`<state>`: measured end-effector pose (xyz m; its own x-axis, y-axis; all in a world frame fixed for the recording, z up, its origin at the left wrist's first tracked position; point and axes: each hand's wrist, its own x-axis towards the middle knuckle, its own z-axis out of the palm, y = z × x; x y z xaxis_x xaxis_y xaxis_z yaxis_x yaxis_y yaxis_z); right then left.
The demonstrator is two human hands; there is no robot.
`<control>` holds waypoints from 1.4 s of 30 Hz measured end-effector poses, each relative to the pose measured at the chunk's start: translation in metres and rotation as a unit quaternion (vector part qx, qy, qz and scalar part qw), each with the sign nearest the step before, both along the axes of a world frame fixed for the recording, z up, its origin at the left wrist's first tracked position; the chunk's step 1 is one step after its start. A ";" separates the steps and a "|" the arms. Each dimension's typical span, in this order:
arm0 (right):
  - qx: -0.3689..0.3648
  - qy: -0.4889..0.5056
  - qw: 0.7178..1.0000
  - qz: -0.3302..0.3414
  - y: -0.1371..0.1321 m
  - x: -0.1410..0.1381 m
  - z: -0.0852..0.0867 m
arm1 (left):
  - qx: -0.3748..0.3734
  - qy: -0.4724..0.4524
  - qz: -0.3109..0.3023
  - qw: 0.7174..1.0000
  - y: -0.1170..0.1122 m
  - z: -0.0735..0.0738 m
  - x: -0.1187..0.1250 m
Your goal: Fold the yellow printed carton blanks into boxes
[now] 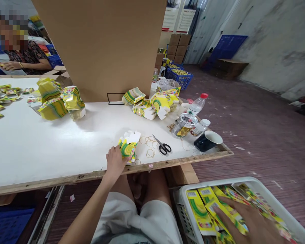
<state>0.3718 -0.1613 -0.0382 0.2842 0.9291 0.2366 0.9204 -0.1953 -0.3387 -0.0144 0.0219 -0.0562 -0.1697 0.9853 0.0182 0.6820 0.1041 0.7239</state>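
Observation:
My left hand (116, 162) rests at the near edge of the white table (27, 145), its fingers closed round a small stack of flat yellow-green printed cartons (128, 145). My right hand (246, 222) reaches down to my right into a white plastic basket (256, 184) full of flat yellow-green cartons (200, 211). Its fingers lie spread flat on top of those cartons. Several rubber bands (148, 145) and black-handled scissors (162, 145) lie just right of the stack under my left hand.
More carton piles lie at the table's back left (58, 100) and back middle (154, 103). A large cardboard sheet (101, 44) stands upright behind. A plastic cup (184, 124), bottle (197, 104) and dark mug (208, 140) crowd the right corner. Another person (20, 54) sits far left.

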 end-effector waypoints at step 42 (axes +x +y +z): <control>-0.048 0.472 0.847 0.240 0.050 -0.161 0.017 | -0.153 -0.476 -0.271 0.822 -0.100 0.036 0.028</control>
